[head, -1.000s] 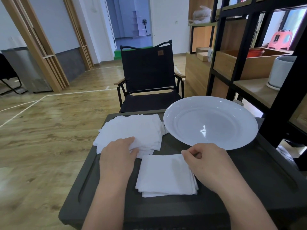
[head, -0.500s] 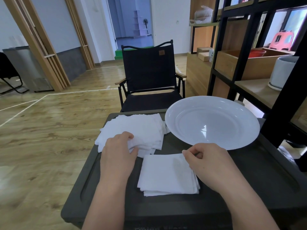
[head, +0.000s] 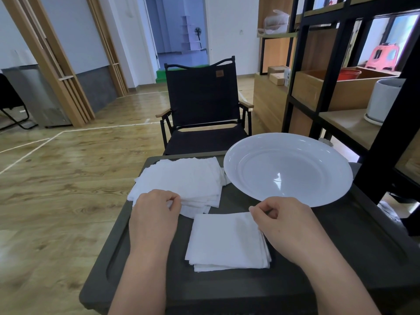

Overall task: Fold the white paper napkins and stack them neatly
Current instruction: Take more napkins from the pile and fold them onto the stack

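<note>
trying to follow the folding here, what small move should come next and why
Probably the left hand lifts one napkin off the unfolded pile and brings it toward the near table edge. Its fingers curl on that pile's near edge, seemingly pinching the top sheet. The right hand pinches a corner of the folded stack; the plate holds nothing.

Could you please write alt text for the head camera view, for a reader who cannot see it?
A person's left hand pinches the near edge of a loose pile of white napkins, while the right hand rests on the far right corner of a folded napkin stack. Both piles lie on a dark table, beside an empty white plate.
</note>
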Available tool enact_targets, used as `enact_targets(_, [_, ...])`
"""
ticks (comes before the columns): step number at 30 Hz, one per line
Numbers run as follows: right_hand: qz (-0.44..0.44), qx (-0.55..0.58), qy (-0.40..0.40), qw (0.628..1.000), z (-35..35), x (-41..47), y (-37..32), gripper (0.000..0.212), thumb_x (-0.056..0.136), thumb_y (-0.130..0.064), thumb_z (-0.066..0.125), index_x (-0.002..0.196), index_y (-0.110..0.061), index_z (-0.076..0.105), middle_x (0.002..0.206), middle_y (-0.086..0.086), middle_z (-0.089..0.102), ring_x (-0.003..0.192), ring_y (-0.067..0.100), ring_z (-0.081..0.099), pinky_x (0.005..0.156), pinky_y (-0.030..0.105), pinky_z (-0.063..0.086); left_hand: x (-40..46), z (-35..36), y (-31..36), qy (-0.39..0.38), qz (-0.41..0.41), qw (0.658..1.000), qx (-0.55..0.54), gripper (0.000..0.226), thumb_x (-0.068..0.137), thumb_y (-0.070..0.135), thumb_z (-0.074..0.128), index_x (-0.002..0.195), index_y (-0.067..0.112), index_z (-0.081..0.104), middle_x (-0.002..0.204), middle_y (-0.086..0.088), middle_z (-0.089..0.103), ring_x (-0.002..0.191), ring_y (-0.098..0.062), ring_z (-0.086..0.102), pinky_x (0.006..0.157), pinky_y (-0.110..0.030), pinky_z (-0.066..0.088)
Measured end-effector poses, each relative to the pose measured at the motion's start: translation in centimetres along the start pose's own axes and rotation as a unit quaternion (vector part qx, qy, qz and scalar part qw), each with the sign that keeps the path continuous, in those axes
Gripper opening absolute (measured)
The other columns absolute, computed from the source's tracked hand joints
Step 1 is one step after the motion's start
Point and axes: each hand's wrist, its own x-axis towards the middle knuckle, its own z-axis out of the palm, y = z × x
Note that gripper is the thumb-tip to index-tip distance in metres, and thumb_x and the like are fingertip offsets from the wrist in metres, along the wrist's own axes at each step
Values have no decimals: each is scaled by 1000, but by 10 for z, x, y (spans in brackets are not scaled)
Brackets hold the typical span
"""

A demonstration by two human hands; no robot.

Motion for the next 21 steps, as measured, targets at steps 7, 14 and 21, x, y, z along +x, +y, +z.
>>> enact_targets(7, [-5, 2, 4, 1000, 0, 0, -1, 23, 93, -40, 56, 84, -24, 69, 63, -6, 63, 59, 6, 56, 51, 17, 37, -5, -8, 9, 32, -14, 998, -48, 20, 89, 22, 56, 75, 20, 70, 81, 12, 67, 81, -15, 56, 62, -27, 41])
enact_targets(14, [-25, 33, 17, 999, 2, 0, -4, 21, 92, -37, 58, 80, -24, 70, 70, -5, 69, 68, 6, 63, 58, 17, 45, -9, -19, 10, 34, -70, 993, -84, 16, 87, 25, 57, 77, 26, 69, 72, 17, 64, 72, -8, 58, 55, -17, 38])
enact_targets(21, [-29, 37, 22, 999, 1, 0, -2, 22, 92, -37, 58, 79, -24, 69, 69, -5, 68, 67, 6, 62, 57, 16, 45, -12, -28, 14, 71, -91, 987, -116, 18, 93, 24, 47, 80, 18, 59, 71, 5, 61, 68, -19, 53, 55, -32, 35])
